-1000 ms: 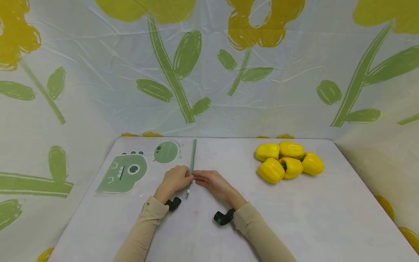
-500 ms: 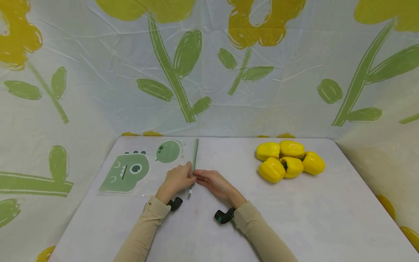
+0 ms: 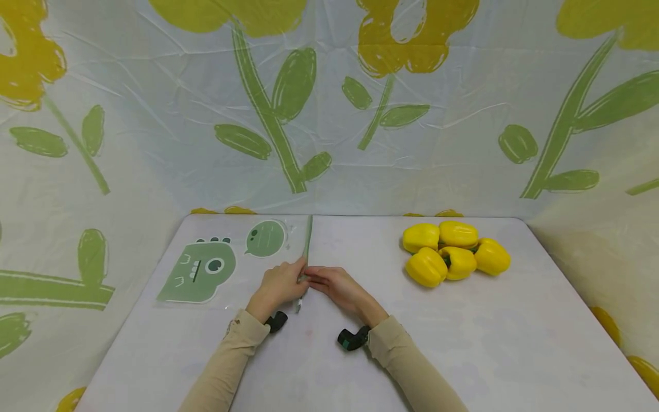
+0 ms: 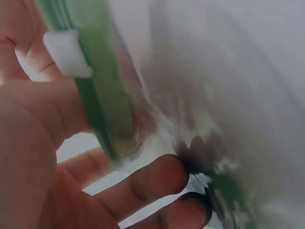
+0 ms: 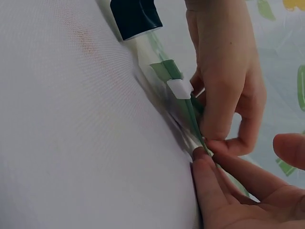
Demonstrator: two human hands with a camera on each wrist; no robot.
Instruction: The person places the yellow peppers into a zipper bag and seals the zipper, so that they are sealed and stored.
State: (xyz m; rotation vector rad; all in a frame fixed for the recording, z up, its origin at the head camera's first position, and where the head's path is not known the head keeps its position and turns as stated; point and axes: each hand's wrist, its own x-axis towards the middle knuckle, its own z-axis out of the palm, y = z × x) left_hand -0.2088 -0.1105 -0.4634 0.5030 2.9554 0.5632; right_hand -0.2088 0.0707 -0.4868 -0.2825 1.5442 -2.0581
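Note:
A clear slider zip bag (image 3: 203, 272) with a green one-eyed monster print lies flat at the left of the table. Its green zip strip (image 3: 309, 237) runs along the right edge; a white slider (image 5: 180, 88) sits on it in the right wrist view. My left hand (image 3: 280, 286) pinches the bag at this strip, thumb towards the index finger. From the other side my right hand (image 3: 340, 289) touches the strip with fairly straight fingers, its thumb (image 5: 289, 150) apart from the bag. Where the fingertips of both hands meet, part of the strip is hidden.
Several yellow bell peppers (image 3: 426, 267) lie in a cluster at the right rear of the white table (image 3: 463, 343). A dark wrist camera (image 3: 352, 339) hangs under the right wrist. Behind the table stands a flower-printed cloth (image 3: 412, 171).
The bag has slid slightly right. My left fingers have shifted along the strip, and its edge now looks bent and a little parted near them. The right hand has hardly moved.

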